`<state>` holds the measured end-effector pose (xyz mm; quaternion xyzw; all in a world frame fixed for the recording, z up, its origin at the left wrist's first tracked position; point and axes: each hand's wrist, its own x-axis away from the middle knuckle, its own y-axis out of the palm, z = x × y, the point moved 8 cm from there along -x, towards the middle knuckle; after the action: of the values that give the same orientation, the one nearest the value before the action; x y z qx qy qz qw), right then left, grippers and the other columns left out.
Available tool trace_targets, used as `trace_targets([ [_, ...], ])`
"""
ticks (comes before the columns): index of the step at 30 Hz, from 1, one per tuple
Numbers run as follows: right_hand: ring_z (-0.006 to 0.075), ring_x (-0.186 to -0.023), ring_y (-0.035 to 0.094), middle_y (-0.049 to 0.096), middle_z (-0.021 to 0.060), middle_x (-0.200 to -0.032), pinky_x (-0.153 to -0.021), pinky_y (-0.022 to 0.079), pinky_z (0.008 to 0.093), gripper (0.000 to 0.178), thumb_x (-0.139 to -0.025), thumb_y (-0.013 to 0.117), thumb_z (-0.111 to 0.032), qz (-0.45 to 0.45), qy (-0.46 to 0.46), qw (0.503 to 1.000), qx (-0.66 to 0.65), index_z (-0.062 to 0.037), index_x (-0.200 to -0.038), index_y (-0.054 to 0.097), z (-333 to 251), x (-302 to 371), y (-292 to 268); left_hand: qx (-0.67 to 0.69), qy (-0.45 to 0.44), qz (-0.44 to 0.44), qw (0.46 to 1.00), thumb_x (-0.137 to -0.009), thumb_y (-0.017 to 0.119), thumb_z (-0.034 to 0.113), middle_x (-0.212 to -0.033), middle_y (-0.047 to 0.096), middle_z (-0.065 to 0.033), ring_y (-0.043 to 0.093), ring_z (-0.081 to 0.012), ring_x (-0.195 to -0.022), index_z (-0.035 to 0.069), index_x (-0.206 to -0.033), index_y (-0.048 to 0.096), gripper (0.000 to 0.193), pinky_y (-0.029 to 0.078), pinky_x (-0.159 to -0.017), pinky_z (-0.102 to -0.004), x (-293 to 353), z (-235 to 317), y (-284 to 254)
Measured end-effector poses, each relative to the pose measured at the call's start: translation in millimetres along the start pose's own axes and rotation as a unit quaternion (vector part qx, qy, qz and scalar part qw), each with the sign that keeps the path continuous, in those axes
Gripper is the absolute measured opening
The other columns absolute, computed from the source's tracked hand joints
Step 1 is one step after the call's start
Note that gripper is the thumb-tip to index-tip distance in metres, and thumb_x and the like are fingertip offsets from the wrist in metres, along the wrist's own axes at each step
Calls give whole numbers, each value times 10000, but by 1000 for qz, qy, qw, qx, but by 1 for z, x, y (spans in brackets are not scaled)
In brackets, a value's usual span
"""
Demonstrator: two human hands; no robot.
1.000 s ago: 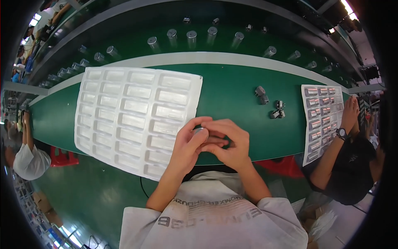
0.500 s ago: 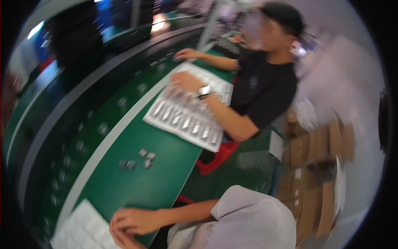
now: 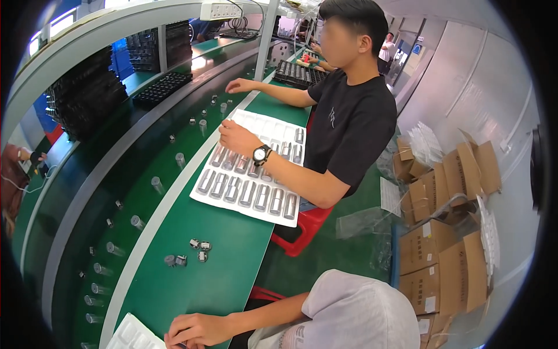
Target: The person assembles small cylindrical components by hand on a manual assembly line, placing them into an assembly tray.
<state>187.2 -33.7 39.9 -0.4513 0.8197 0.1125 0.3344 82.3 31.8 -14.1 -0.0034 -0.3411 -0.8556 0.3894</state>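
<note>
**Checking the tray by my hand**

Judging by its thin moulded pockets, the white plastic tray point(image 3: 132, 334) at the bench's point(image 3: 232, 262) near edge should be light, flexible, slippery; I would grip its rim. My right hand point(image 3: 195, 330) rests beside it, fingers curled; whether it holds anything I cannot tell. Left hand unseen.

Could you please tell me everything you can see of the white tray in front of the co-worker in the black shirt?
The white tray is a thin moulded sheet, seemingly plastic, with rows of oblong pockets. It lies flat on the green bench. Its near rows hold silvery cylindrical parts lying on their sides; most far pockets look empty. The co-worker's hand with the wristwatch rests on it.
</note>
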Motion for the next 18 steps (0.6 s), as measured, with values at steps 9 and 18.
trace_targets([
  [9,317,-994,613,624,140,-1092,-820,510,406,274,-832,714,-36,-29,-37,994,95,-19,-1104,686,-10,9,15,-281,182,152,930,-896,718,87,-1086,624,-190,598,-267,-1033,-46,-1168,586,330,507,-861,-350,13,23,-12],
  [18,286,-970,614,598,127,-1045,-828,515,373,304,-775,712,-42,-47,100,990,-82,-9,-1074,665,19,7,17,-187,58,158,968,-948,624,63,-1094,600,-213,612,-273,-938,-96,-1194,516,312,540,-810,-333,10,18,-56],
])
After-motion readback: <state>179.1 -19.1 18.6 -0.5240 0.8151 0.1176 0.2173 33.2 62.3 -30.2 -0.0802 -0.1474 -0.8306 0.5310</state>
